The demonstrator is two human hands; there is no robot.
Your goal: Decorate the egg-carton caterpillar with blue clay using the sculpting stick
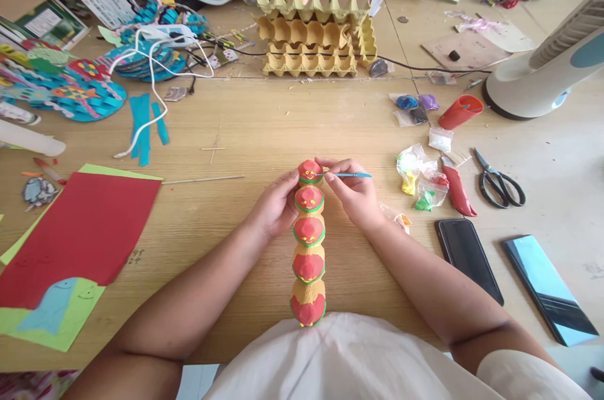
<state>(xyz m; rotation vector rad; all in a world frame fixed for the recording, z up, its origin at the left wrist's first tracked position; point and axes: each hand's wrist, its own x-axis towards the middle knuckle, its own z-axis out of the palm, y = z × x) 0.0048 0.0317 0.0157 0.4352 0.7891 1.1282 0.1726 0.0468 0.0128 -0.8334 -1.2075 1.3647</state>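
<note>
Because the top face on the strip [309, 233] is small, the left hand [282, 202] seems to steady it right there, thumb and fingers closed narrow on the far end's side. The strip runs lengthwise in front of the body, its near end by the shirt [330, 356], perhaps so that each red cup faces the wearer. The right hand [353, 191] pinches the thin blue tool [352, 175] between thumb and fingers, near the tip; such a short grip would suit fine marks, and the tip is at the yellow features of the top face. Whether it touches them, I cannot tell.

On the counter [226, 117], the clay bags [425, 199], knife [457, 189] and scissors [501, 186] lie to the right, likely within easy reach of the right hand. The red paper [89, 224] is off to the left and the cartons [309, 65] sit at the back, which leaves elbow room around the strip.
</note>
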